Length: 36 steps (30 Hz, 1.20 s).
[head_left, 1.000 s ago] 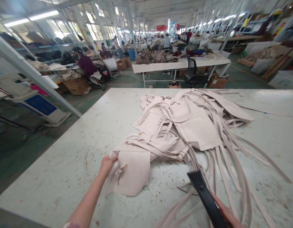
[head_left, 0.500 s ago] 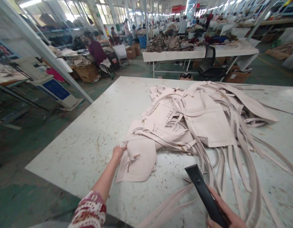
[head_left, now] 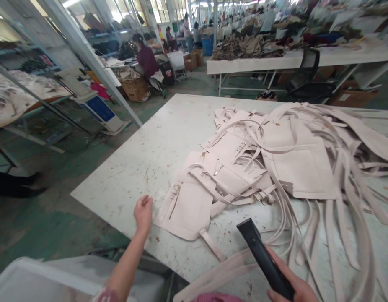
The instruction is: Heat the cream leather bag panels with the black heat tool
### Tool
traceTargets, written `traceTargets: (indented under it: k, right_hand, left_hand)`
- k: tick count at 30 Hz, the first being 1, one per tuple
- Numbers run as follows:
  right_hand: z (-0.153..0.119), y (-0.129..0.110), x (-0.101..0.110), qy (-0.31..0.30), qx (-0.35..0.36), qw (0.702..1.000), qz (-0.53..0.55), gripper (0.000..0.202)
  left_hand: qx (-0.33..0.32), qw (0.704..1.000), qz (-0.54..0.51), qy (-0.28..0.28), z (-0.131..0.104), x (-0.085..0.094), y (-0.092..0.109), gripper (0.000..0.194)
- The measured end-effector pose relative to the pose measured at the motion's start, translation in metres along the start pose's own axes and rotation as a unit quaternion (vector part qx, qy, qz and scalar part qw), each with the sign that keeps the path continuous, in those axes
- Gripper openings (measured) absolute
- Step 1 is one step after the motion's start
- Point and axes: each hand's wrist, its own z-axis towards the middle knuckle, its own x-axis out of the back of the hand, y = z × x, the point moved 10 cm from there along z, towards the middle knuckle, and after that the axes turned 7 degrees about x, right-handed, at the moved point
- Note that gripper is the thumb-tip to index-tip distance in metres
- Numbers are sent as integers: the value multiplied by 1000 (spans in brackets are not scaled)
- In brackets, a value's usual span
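My right hand (head_left: pixel 291 277) is wrapped around a black electric hair clipper (head_left: pixel 265 258), its wide flat head pointing up and left above the table. My left hand (head_left: pixel 143 212) hovers left of the pile with its fingers curled together; nothing shows in them. Nearest to it lies a pale pink bag panel (head_left: pixel 192 209) with a zip, a small buckle and a short strap end. Beyond it, more pale pink bag pieces (head_left: pixel 301 163) with buckles overlap in a heap. Long straps (head_left: pixel 332 235) trail from the heap toward me, some passing behind the clipper.
The white worktable (head_left: pixel 115 167) has a corner at left. A pale plastic bin (head_left: pixel 40 272) stands below its near edge. A post (head_left: pixel 96 63) and a blue-and-white machine (head_left: pixel 101 111) stand left. Behind are a chair (head_left: pixel 310 75), a piled table (head_left: pixel 238 65) and a seated person (head_left: pixel 148 58).
My left hand has let go of the bag panel and drawn back from it. The panel has shifted, its zip and strap end now showing differently. The view has swung left; the right hand keeps the clipper.
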Motion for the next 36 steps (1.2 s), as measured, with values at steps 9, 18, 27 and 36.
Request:
traceTargets:
  k: [9,18,27,36]
  right_hand:
    - [6,-14,-20,-49,12,999,16,65]
    - [12,-68,-61,-133,21,989,61,65]
    - [31,-56,-70,-117,-73,983,118,75]
    - [20,-29,-62,-129,-43,988,72,66]
  left_hand:
    - [242,907,-302,-164,-182,-62,-138,38]
    - [188,904,-334,-189,-190,-112,-94,29]
    - [205,872,-345,-282,-224,-129,-89,22]
    - [255,841,-380,-290,-238,-144,-118,30]
